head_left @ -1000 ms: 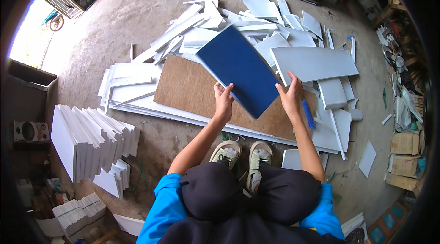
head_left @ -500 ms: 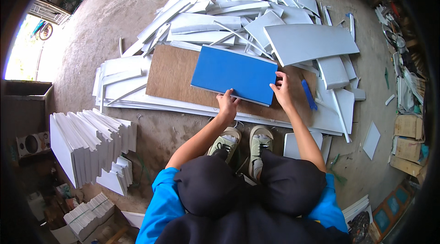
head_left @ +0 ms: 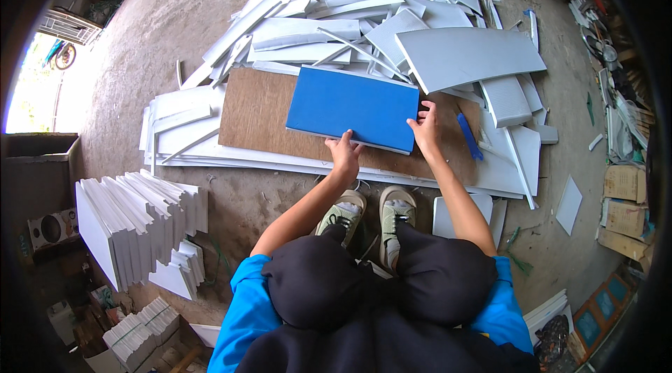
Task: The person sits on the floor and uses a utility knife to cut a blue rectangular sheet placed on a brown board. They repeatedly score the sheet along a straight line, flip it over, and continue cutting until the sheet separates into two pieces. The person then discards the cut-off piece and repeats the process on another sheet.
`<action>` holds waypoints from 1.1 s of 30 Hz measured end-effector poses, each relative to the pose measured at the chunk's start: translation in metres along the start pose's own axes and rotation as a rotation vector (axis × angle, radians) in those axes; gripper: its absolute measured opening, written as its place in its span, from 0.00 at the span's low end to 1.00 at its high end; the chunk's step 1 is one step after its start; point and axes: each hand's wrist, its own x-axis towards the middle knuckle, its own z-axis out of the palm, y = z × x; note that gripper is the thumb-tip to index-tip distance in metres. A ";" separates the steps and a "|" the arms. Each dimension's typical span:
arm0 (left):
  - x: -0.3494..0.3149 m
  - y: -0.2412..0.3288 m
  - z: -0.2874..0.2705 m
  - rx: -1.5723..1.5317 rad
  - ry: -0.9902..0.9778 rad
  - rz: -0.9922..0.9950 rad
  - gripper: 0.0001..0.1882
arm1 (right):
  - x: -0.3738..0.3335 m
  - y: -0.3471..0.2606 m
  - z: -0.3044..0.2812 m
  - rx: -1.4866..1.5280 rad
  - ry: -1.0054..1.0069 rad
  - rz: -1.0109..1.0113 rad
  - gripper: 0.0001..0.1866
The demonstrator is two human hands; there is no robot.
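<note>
A rectangular blue board [head_left: 353,108] lies on a brown wooden board [head_left: 253,108], with thin white edging visible along its long sides. My left hand [head_left: 344,154] grips its near edge around the middle, fingertips on the rim. At the right end, my right hand [head_left: 425,129] holds the near corner between thumb and bent fingers. Just right of that hand, a narrow blue tool [head_left: 470,137], perhaps a cutter, rests on the wood. White sheets [head_left: 280,167] are stacked under the wooden board.
White offcuts [head_left: 308,33] pile up beyond the boards, with a large curved white panel [head_left: 469,58] at the right. Stacked white pieces [head_left: 133,222] stand at the left near a dark bin [head_left: 42,156]. Cardboard boxes [head_left: 624,182] line the right side. My shoes [head_left: 397,215] are close to the near edge.
Less white shows along the blue board's long edges than before. Both hands keep their places on it. The whole view has shifted slightly.
</note>
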 end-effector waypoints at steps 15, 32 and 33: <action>0.003 -0.005 -0.003 -0.013 0.001 0.007 0.38 | -0.006 -0.022 -0.008 0.052 -0.022 0.087 0.32; -0.031 0.109 0.032 0.774 -0.391 1.182 0.19 | 0.009 -0.138 -0.063 0.785 -0.387 -0.285 0.36; -0.028 0.104 0.032 0.748 -0.435 1.150 0.19 | 0.005 -0.134 -0.059 0.734 -0.374 -0.296 0.35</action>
